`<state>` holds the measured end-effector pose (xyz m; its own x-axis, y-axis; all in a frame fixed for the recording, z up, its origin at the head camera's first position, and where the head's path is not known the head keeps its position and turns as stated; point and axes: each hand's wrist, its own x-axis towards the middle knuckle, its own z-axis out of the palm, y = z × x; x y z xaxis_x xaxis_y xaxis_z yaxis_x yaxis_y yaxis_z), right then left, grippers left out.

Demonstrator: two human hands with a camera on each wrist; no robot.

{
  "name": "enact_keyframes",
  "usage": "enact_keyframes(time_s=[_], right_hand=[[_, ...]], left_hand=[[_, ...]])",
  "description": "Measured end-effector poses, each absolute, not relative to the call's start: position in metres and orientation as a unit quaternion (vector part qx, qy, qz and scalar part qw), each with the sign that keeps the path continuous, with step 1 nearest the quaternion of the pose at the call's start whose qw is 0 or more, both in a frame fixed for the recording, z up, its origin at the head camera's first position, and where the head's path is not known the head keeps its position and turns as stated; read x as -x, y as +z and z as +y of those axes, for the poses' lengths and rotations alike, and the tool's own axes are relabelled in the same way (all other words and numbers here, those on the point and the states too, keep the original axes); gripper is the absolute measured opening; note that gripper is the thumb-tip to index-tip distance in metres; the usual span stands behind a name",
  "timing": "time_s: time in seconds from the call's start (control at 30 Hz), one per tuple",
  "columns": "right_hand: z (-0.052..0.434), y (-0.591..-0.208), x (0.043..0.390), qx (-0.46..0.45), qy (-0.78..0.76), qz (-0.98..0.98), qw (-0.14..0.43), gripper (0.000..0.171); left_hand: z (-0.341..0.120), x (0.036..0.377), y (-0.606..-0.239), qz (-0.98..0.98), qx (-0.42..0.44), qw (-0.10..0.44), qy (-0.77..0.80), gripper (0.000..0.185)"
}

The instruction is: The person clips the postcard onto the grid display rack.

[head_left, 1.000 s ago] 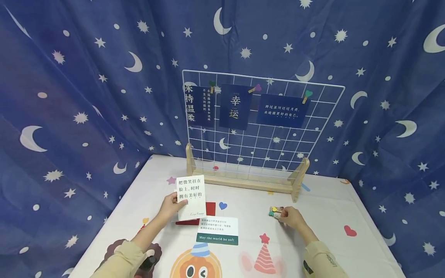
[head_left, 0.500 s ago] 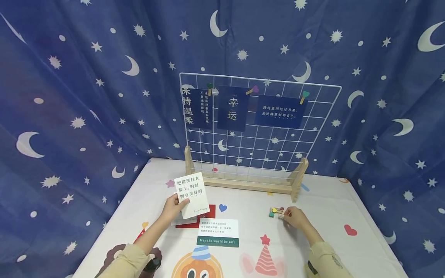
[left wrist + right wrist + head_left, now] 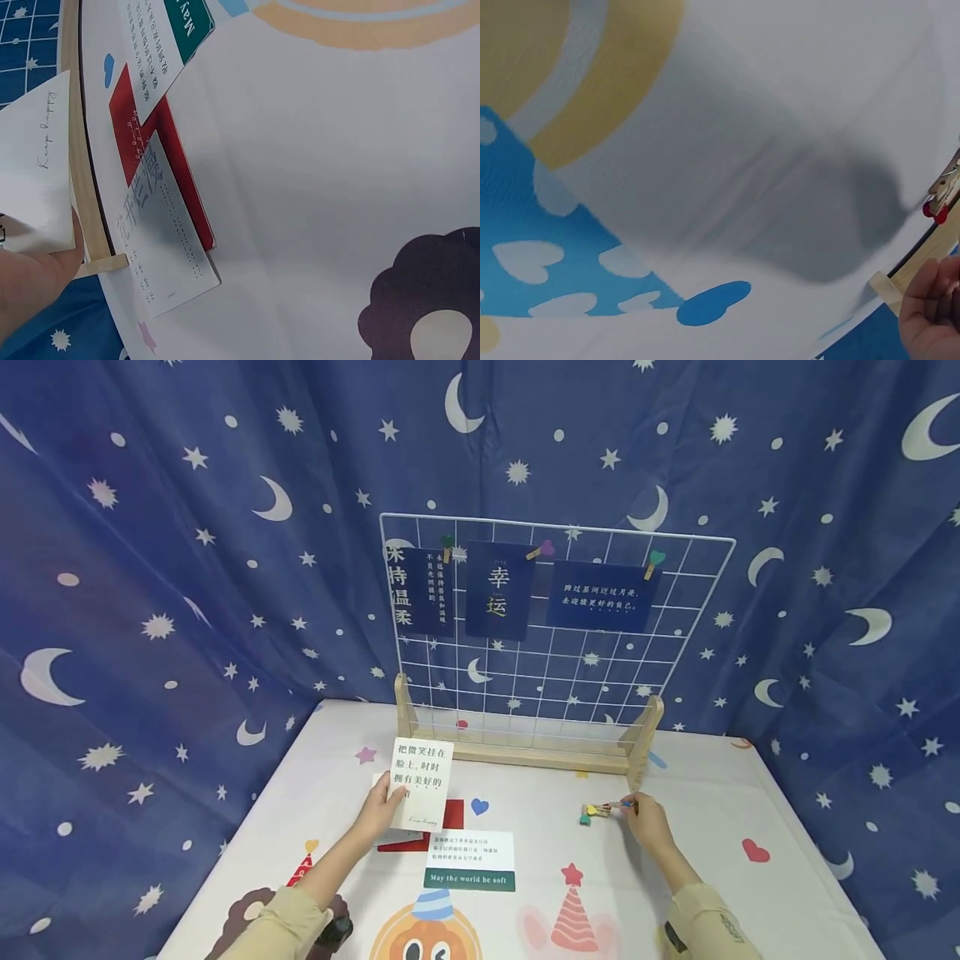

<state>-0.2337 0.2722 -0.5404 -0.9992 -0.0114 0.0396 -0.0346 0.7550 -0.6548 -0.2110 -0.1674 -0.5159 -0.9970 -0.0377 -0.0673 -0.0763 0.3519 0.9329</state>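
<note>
My left hand (image 3: pixel 378 810) holds a white card (image 3: pixel 423 768) printed with dark characters, thumb across its front, raised over the table. The left wrist view shows the same card (image 3: pixel 37 165) with "Keep happy" on it. Beneath lie a red card (image 3: pixel 184 180), a pale grey card (image 3: pixel 169 232) and a white-and-green card (image 3: pixel 470 860). On the right, my right hand (image 3: pixel 651 828) pinches a small clothespin (image 3: pixel 619 804) with a bit of blue on it. Just left of it sits a small pile of wooden clothespins (image 3: pixel 592 812) with coloured hearts, partly overlapping.
Behind the cards stands a white wire grid (image 3: pixel 555 677) on a wooden base (image 3: pixel 525 756). Three blue cards hang there from heart clothespins, among them a middle card (image 3: pixel 498 589). A starry blue curtain (image 3: pixel 187 568) encloses the printed white tablecloth (image 3: pixel 705 802).
My right hand has drawn slightly up and right from the clothespin pile, a clothespin now in its fingertips. The white card in my left hand tilted, then straightened and shifted slightly right.
</note>
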Motion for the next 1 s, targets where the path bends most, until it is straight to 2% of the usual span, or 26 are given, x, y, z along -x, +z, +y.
enact_keyframes(time_s=[0.27,0.57,1.0], right_hand=[[0.262,-0.532,0.242,0.009,0.365,-0.926,0.092,0.017],[0.255,-0.532,0.244,0.017,0.371,-0.925,0.086,0.016],[0.252,-0.531,0.244,0.005,0.391,-0.916,0.091,0.012]], left_hand=[[-0.163,0.213,-0.511,0.814,0.027,0.003,0.58,0.032],[-0.161,0.216,-0.513,0.793,0.034,-0.02,0.607,0.031],[-0.161,0.221,-0.513,0.8,0.061,-0.021,0.596,0.031]])
